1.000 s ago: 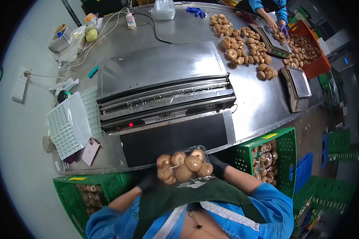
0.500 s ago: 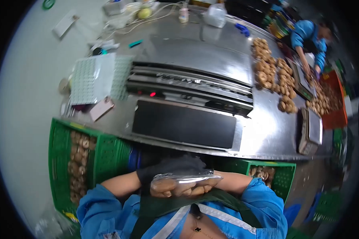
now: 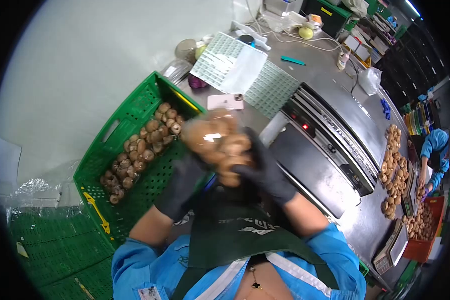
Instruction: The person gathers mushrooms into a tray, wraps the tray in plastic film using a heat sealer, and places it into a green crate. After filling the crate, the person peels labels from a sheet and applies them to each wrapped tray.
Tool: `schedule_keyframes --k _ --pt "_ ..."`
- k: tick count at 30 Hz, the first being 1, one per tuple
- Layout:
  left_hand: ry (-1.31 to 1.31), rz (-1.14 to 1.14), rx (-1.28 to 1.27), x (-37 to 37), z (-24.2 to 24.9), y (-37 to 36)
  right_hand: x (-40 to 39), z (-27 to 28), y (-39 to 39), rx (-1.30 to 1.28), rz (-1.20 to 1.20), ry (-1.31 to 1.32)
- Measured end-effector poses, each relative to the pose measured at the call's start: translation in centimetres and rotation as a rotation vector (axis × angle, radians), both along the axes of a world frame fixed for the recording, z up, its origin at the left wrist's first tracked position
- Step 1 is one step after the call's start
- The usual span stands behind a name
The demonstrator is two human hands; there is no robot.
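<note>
A clear plastic bag of mushrooms (image 3: 217, 137) is held up in front of my dark apron, a little blurred by motion. My right hand (image 3: 267, 172), in a black glove, grips its right side with the thumb across the front. At the bag's lower left, my left hand (image 3: 185, 182), also gloved in black, is closed on it; its fingertips are blurred and partly behind the bag. To the left stands a green crate (image 3: 97, 150) with bagged mushrooms (image 3: 140, 152) lined along its far side.
A black bag sealer (image 3: 330, 145) with a red light sits on the metal table (image 3: 315, 62). A phone (image 3: 225, 102) and green patterned sheets (image 3: 272, 90) lie near the crate. Loose mushrooms (image 3: 395, 165) and a scale (image 3: 391, 247) are at right, where a co-worker (image 3: 435, 150) handles mushrooms.
My view has turned left toward the green crate. The bag of mushrooms, low against my apron before, is now raised and farther forward between both hands.
</note>
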State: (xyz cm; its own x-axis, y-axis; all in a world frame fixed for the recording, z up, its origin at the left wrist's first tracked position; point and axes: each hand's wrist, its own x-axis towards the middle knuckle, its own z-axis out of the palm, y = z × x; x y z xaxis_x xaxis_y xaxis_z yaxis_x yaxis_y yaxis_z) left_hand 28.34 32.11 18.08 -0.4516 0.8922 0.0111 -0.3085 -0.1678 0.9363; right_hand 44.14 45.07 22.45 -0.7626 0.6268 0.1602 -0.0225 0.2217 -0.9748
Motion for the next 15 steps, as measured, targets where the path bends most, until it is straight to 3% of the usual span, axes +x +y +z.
schedule_keyframes --k 1,2,3,4,5,6,7,8,10,11,13,14,15 --pt "0.086 0.091 -0.072 -4.1 -1.4 -0.2 -3.6 0.6 -0.7 0.326 0.144 -0.056" --pt "0.170 0.182 -0.146 -7.7 -2.4 -0.9 -6.8 -0.4 -2.0 0.438 0.149 -0.108" --pt "-0.063 0.202 -0.093 -10.0 -3.8 -2.4 -9.5 -1.5 -2.2 0.547 0.195 -0.081" --pt "-0.289 0.217 -0.032 -12.2 -5.4 -3.6 -10.3 -1.3 -2.3 0.516 0.208 -0.110" --pt "-0.289 0.219 -0.028 -14.1 -9.0 -4.8 -10.5 -1.2 -2.0 0.484 0.217 -0.141" --pt "-0.303 0.279 -0.205 -15.3 -13.8 -6.3 -10.2 -1.3 -1.4 0.485 0.217 -0.145" --pt "-0.320 0.337 -0.387 -15.7 -16.9 -7.6 -9.2 -1.5 -0.7 0.186 0.174 -0.161" --pt "-0.329 0.334 -0.390 -15.1 -17.9 -8.3 -8.1 -1.7 -0.1 -0.113 0.127 -0.176" --pt "-0.252 0.211 -0.755 -12.9 -19.5 -8.1 -5.4 -3.2 0.4 -0.214 -0.059 -0.226" --pt "-0.261 0.194 -0.765 -12.5 -20.3 -7.2 -3.5 -4.3 0.7 -0.221 -0.072 -0.240" --pt "-0.200 0.461 -0.961 -11.8 -21.4 -4.5 0.2 -6.2 1.3 -0.059 -0.203 -0.343" --pt "-0.173 0.401 -0.902 -11.2 -17.9 -4.0 1.8 -6.2 1.0 -0.059 -0.219 -0.356" --pt "0.429 0.258 -0.876 -11.9 -21.7 -5.8 3.4 -6.3 0.6 -0.203 -0.281 -0.323"
